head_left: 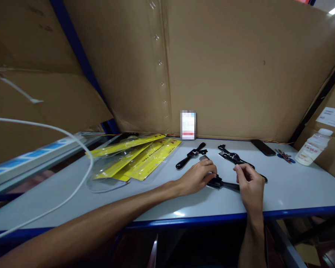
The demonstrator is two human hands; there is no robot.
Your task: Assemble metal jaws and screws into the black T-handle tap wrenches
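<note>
Several black metal tools that look like spokeshaves lie on the grey-white tabletop (162,203). The nearest spokeshave (218,182) is between my hands, one handle reaching right under my right hand. My left hand (198,175) is closed at its left part, fingertips on the body; its left handle is hidden. My right hand (250,182) hovers over the right handle, thumb and forefinger pinched together; anything between them is too small to make out. Behind my left hand rests a second spokeshave (192,155) with a small blade piece beside it. A third spokeshave (236,158) lies behind my right hand.
Yellow cards in clear plastic packs (145,160) are piled at the left. A white cable (91,156) loops across the left side. Toward the right are a black phone (263,147), keys (285,156) and a white bottle (312,148). Cardboard (226,74) walls the back.
</note>
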